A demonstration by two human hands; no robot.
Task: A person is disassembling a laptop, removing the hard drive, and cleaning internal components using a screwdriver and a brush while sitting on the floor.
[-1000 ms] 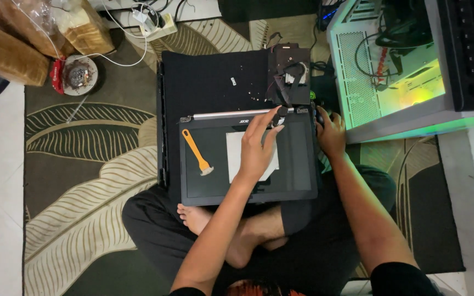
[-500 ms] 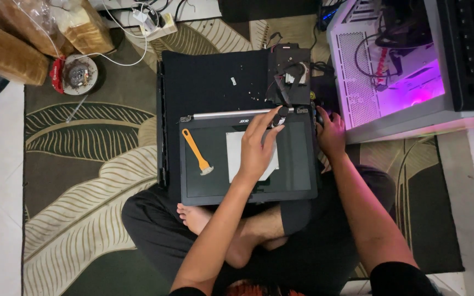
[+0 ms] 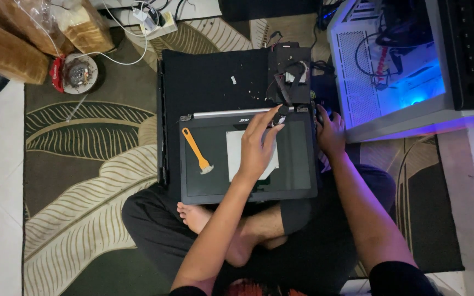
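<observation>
A person sits cross-legged on a dark rug (image 3: 83, 164) patterned with large pale leaves, seen from above. To their right stands an open white computer case (image 3: 390, 66), boxy, with a mesh panel, glowing blue inside. A flat black mat (image 3: 209, 82) lies in front of them, and over its near edge rests a laptop screen panel (image 3: 297, 164), a dark glossy rectangle in a thin frame, partly across their lap. A white sheet of paper (image 3: 234, 156) lies on the glass. Left of it lies a slim orange plastic pry tool (image 3: 196, 151) with a pale flat tip. The left hand (image 3: 259, 145) rests on the paper, its fingers (image 3: 269, 119) stretched together toward the panel's top right hinge corner, touching a small dark part; whether they pinch it, I cannot tell. The right hand (image 3: 330, 131) curls around the panel's right edge, gripping it.
</observation>
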